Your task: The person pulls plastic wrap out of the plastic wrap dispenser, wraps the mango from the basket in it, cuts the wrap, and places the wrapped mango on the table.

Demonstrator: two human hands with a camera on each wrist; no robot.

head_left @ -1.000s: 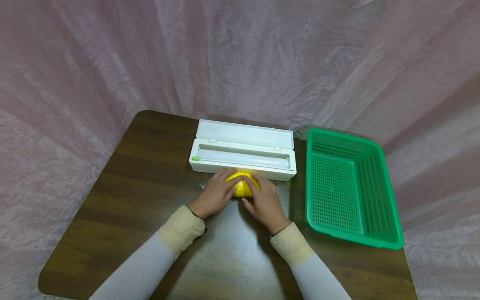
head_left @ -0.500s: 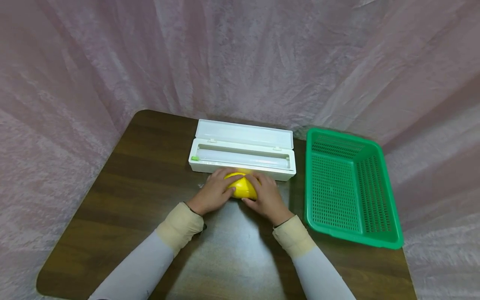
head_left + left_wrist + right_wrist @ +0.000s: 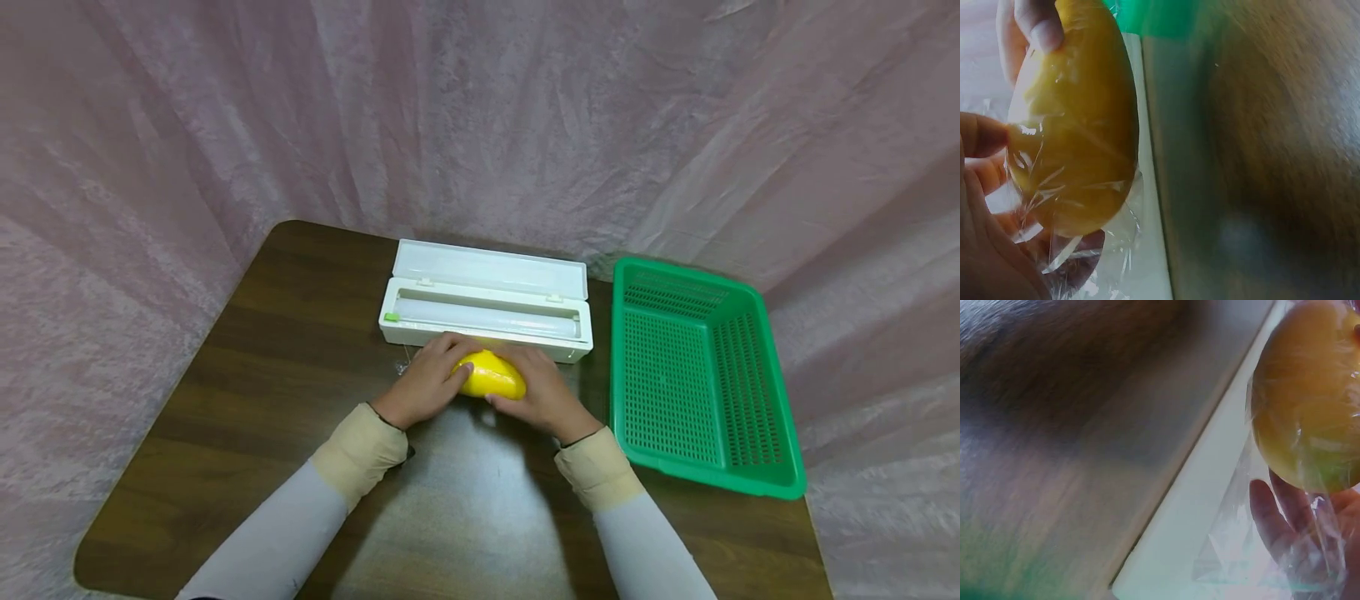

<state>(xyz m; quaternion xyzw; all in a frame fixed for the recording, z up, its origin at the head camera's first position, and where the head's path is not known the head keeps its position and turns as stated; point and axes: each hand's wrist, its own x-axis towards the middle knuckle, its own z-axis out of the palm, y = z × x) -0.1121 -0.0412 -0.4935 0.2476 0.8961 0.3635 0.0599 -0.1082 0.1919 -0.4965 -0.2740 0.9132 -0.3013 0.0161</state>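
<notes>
A yellow mango [image 3: 491, 374] with clear cling film [image 3: 1094, 262] around it is between both hands, just in front of the white cling film dispenser [image 3: 483, 337]. My left hand [image 3: 427, 379] grips its left end, thumb on the near side. At the other end my right hand [image 3: 542, 392] holds it with fingers curled behind and thumb below. Loose, crumpled film hangs off both ends of the fruit in the wrist views, lying over the fingers. Part of the mango's far side is hidden by the fingers.
The dispenser's lid [image 3: 491, 268] stands open at the back, showing a film roll [image 3: 486, 317] and a green slider [image 3: 392, 317] at its left. A green plastic basket [image 3: 667, 392] sits to the right on the brown wooden table [image 3: 225, 417]. Pink curtains hang behind.
The mango has turned in the hands, its right end now swung toward me and more of it showing. My right hand has shifted slightly right; the left has barely moved.
</notes>
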